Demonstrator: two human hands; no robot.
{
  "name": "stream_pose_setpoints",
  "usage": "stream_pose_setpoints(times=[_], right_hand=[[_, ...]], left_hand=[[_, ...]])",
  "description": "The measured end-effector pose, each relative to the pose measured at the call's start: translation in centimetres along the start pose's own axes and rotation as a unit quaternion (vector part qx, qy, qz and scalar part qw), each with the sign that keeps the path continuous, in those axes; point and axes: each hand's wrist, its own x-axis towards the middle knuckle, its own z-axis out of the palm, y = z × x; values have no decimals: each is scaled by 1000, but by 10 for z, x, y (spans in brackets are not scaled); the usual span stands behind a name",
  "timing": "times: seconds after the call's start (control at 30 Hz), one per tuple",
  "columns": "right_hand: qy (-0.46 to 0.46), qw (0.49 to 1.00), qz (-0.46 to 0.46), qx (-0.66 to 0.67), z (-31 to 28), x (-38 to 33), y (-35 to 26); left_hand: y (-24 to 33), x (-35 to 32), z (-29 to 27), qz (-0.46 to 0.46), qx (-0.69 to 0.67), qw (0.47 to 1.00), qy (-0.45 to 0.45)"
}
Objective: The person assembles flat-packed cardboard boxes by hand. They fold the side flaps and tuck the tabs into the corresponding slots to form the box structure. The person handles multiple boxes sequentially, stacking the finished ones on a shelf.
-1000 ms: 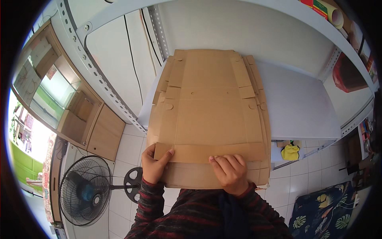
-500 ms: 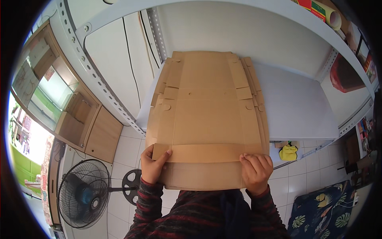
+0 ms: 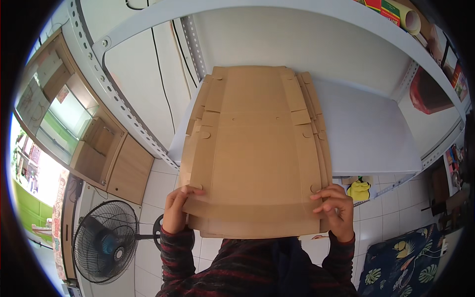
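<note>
Both hands on cardboard stack [image 3: 255,153], right hand [image 3: 336,208] shifted outward to corner

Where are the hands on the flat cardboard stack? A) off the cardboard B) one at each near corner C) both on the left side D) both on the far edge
B: the left hand grips the near-left corner and the right hand the near-right corner of the flat cardboard stack, which lies on the white shelf.

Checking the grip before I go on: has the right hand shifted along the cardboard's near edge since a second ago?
Yes. The right hand slid rightward from mid-edge to the flat cardboard's near right corner.
</note>
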Motion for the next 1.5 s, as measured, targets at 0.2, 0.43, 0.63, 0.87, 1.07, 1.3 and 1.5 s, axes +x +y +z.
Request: stream_pose_setpoints(times=[0.2,0.43,0.63,0.87,1.07,1.3,1.5], right_hand=[[72,994,76,18,9,-4,-1],[69,994,82,-19,7,7,17],[59,968,152,191,-2,13,3],[68,933,101,339,4,12,4],[9,924,136,359,2,25,1],[-128,966,89,207,10,37,-13],[-210,975,67,25,12,41,-18]], left_hand=[[3,5,-4,-8,-54,998,-9],[18,31,-13,-55,24,995,-74],[17,37,-12,-61,-98,991,-68],[28,20,-12,-45,39,990,-126],[39,19,3,37,226,965,-128],[43,25,29,172,351,895,-214],[34,26,42,158,462,840,-236]])
